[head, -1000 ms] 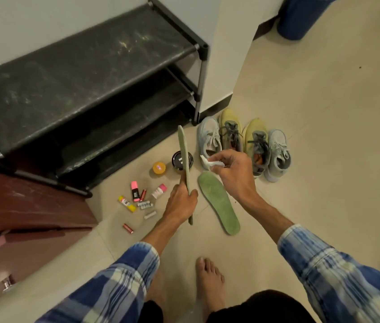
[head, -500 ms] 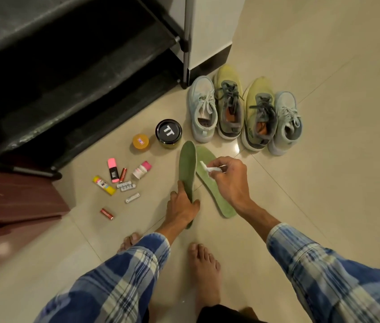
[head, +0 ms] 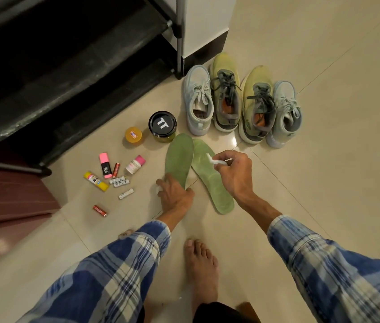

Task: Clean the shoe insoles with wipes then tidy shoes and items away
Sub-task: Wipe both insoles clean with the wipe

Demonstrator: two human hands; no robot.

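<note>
Head view: the left hand (head: 175, 197) gripped the heel end of a flat green foam insole (head: 178, 157). Its inner edge touched a second green foam insole (head: 210, 183) lying on the floor under the right hand (head: 233, 173), which pinched a crumpled white wipe (head: 216, 160). Judged: wiping under way, tidying unstarted. Four pale-blue and yellow-green lace-up shoes (head: 226, 94) stood beyond both hands, a black-lidded round jar (head: 162, 124) and loose batteries (head: 119, 181) lay left of them, and all were off the black metal shoe rack (head: 67, 78).

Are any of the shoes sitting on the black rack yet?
No, all four shoes stand on the floor beside the rack.
</note>
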